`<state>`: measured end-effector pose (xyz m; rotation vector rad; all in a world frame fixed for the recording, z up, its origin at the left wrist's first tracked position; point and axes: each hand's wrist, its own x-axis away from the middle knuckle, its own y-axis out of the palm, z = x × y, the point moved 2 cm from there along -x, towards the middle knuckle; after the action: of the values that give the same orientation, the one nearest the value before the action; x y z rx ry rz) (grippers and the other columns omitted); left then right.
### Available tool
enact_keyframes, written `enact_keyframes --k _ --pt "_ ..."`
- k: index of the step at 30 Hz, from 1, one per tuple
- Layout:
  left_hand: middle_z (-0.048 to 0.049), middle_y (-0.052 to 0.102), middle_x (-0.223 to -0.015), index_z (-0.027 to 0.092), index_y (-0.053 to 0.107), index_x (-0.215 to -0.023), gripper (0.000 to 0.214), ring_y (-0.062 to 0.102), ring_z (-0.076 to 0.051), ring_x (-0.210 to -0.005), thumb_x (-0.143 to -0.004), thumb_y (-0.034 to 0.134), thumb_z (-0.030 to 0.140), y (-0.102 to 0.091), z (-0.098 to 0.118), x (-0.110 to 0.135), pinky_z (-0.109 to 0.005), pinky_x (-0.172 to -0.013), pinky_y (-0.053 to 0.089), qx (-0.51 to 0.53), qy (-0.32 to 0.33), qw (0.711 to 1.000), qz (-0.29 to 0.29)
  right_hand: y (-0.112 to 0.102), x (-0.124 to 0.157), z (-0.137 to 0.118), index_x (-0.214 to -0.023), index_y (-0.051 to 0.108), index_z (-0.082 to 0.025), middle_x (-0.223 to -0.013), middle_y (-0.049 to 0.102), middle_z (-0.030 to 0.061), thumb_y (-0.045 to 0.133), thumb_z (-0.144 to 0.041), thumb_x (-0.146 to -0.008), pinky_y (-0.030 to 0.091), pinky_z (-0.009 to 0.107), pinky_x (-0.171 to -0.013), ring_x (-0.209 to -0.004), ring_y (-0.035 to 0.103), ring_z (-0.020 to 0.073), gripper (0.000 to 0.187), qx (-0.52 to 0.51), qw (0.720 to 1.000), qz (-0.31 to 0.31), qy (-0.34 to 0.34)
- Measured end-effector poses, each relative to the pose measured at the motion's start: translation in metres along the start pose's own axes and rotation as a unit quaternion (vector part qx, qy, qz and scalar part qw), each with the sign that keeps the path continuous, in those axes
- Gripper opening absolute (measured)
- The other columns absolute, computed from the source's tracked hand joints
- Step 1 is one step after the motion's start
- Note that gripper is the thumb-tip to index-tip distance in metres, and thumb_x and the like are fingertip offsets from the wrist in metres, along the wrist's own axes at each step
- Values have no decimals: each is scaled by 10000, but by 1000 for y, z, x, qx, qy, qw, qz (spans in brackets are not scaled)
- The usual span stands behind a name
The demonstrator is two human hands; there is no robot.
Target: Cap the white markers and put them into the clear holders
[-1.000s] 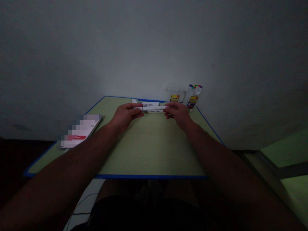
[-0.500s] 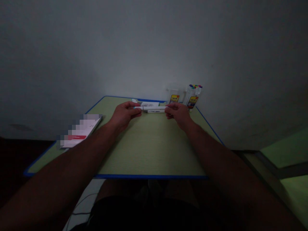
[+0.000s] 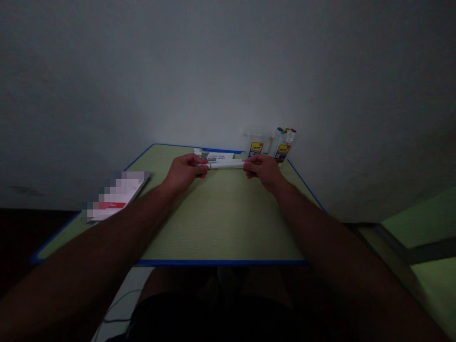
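A white marker (image 3: 226,164) lies level between my two hands near the back of the table. My left hand (image 3: 185,172) pinches its left end, where a dark ring shows by the fingertips. My right hand (image 3: 262,170) grips the right end between thumb and fingers. Just behind it, several more white markers (image 3: 220,156) lie on the tabletop, partly covered by the held one. Behind my right hand stand a clear plastic case (image 3: 252,135) with a yellow label and a second clear case (image 3: 282,147) holding markers with coloured caps.
The light green table (image 3: 221,218) has a blue edge and its back side is against a grey wall (image 3: 213,71). On the left of the table lies a white and red box or book (image 3: 121,194), partly blurred out. A cable (image 3: 117,320) hangs below at the left.
The held marker has come down slightly and now covers more of the marker lying behind it. Both hands keep their hold. The view has shifted a little.
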<state>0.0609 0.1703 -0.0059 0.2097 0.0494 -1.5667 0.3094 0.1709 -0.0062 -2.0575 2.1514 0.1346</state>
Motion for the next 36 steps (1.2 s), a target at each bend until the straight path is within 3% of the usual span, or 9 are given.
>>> enact_keyframes --k 11,18,22,28,36 --pt "-26 677 -603 137 716 -739 153 598 -125 -541 -634 827 155 4 3 4 -275 -591 517 0 49 999 -5 -1 2 -6 -730 671 -153 -594 669 -4 851 -319 -625 503 222 -459 -468 572 90 267 25 999 2 -31" --pt "-32 717 -734 136 727 -816 304 636 -129 -639 -552 875 169 6 0 2 -277 -665 548 76 24 997 -15 -3 0 0 -732 675 -150 -604 661 -5 787 -306 -731 456 208 -432 -447 544 80 192 83 995 32 -37" --pt "-31 729 -780 143 742 -827 330 646 -139 -705 -523 869 137 7 -2 1 -284 -706 555 109 12 993 -34 2 2 2 -673 661 -147 -550 626 -9 722 -300 -819 421 205 -427 -420 525 77 220 142 989 5 -30" --pt "-44 726 -811 142 760 -875 291 643 -154 -739 -611 861 208 9 -6 3 -318 -731 555 95 -4 993 -64 14 9 -2 -654 675 -150 -499 595 -15 691 -324 -872 401 205 -460 -416 502 69 279 216 974 -49 -37" --pt "-84 766 -936 151 658 -805 278 705 -189 -836 -707 836 341 7 -5 2 -347 -781 571 80 10 995 -61 14 8 0 -714 718 -152 -580 653 3 686 -302 -874 401 214 -450 -416 507 69 221 200 978 -38 -43"
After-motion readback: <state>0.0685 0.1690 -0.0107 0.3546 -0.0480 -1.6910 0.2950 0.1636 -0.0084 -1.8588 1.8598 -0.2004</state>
